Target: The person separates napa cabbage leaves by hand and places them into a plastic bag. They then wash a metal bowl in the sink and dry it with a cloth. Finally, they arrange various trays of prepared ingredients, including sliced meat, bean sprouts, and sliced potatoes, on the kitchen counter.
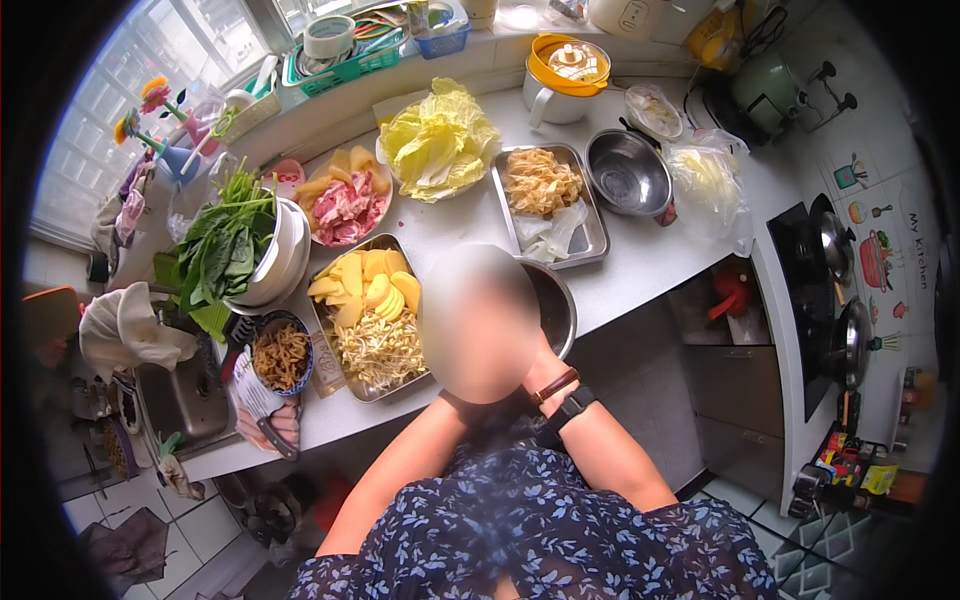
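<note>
A blurred oval covers most of both hands at the counter's front edge. Of my right hand (543,354), only the wrist side shows, with a brown bracelet and a black watch band. My left forearm (409,457) reaches under the blur, and that hand is hidden. Beside them, a steel bowl (561,304) shows only its right part; whether a hand touches it cannot be seen. Left of the hands lies a steel tray (324,330) with potato slices (371,281) and bean sprouts (379,352). Behind the bowl, another steel tray (598,238) bears tan crinkled food (541,180).
Cabbage leaves (439,142), raw meat (351,210) and leafy greens (229,240) stand along the back and left. A cleaver (259,397) lies near the sink (187,409), by a bowl of brown strips (280,356). An empty steel bowl (628,176) and a stove (795,300) are rightward.
</note>
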Motion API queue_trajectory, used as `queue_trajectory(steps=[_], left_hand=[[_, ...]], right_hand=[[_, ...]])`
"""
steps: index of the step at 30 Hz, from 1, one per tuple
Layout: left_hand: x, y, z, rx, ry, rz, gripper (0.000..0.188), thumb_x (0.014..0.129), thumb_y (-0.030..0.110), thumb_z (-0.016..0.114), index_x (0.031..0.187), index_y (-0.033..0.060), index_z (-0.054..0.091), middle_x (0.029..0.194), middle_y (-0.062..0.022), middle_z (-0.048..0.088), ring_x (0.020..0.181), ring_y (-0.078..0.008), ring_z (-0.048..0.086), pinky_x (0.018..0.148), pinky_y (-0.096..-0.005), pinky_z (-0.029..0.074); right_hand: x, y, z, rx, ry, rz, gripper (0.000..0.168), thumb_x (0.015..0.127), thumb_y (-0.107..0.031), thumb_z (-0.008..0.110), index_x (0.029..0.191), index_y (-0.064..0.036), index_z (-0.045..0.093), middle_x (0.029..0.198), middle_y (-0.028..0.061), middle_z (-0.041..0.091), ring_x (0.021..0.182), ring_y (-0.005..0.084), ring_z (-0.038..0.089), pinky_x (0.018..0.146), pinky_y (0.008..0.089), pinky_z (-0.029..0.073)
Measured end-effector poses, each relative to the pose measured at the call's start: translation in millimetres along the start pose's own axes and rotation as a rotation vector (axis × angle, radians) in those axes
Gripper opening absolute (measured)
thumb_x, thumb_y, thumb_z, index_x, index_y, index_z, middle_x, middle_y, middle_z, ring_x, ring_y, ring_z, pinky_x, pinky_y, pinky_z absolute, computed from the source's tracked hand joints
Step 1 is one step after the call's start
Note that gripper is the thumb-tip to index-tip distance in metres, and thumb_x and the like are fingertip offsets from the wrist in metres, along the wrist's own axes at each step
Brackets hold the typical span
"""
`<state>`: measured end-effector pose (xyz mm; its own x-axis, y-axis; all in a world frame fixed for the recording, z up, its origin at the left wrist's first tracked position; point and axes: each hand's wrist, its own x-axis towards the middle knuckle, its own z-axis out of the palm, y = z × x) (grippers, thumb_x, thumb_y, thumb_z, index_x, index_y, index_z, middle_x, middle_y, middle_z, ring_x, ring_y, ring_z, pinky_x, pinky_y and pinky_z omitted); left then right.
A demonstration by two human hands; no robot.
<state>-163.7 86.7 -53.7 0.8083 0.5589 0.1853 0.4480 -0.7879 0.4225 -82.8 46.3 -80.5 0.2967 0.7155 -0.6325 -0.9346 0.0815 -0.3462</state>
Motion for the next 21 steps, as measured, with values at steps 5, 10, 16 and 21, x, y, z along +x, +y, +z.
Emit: queue_trajectory(steps=[5, 10, 16, 21], left_hand=[[10, 0, 6, 0.072, 0.035, -0.012, 0.071, 0.074, 0.051, 0.055, 0.129, 0.0082, 0.041, 0.139, -0.0170, 0.033, 0.129, -0.0304, 0.029, 0.103, -0.0528, 0.017], [-10, -15, 31, 0.321, 0.029, -0.095, 0.068, 0.075, 0.052, 0.052, 0.129, 0.0114, 0.042, 0.136, -0.0126, 0.038, 0.126, -0.0268, 0.032, 0.105, -0.0517, 0.015], [4, 19, 12, 0.185, 0.013, -0.232, 0.062, 0.077, 0.049, 0.052, 0.127, 0.0120, 0.045, 0.133, -0.0112, 0.042, 0.125, -0.0259, 0.034, 0.107, -0.0476, 0.015], [7, 33, 10, 0.345, 0.074, -0.195, 0.060, 0.078, 0.045, 0.054, 0.125, 0.0086, 0.046, 0.129, -0.0139, 0.044, 0.122, -0.0283, 0.037, 0.105, -0.0478, 0.020]], right_hand=[[15, -8, -6, -0.059, -0.110, 0.064, 0.027, 0.095, -0.020, 0.041, 0.113, -0.002, 0.050, 0.109, 0.0090, 0.055, 0.099, 0.0184, 0.053, 0.087, 0.0301, 0.044], [28, 2, -10, -0.149, -0.305, 0.247, 0.026, 0.094, -0.018, 0.042, 0.111, -0.002, 0.052, 0.107, 0.0086, 0.056, 0.096, 0.0177, 0.054, 0.084, 0.0292, 0.045], [39, -4, -35, -0.188, -0.463, 0.376, 0.025, 0.094, -0.016, 0.043, 0.110, -0.001, 0.053, 0.105, 0.0082, 0.057, 0.093, 0.0168, 0.055, 0.081, 0.0282, 0.046], [42, -15, -48, -0.261, -0.534, 0.408, 0.024, 0.094, -0.015, 0.044, 0.109, 0.000, 0.055, 0.104, 0.0078, 0.059, 0.090, 0.0161, 0.057, 0.078, 0.0273, 0.047]])
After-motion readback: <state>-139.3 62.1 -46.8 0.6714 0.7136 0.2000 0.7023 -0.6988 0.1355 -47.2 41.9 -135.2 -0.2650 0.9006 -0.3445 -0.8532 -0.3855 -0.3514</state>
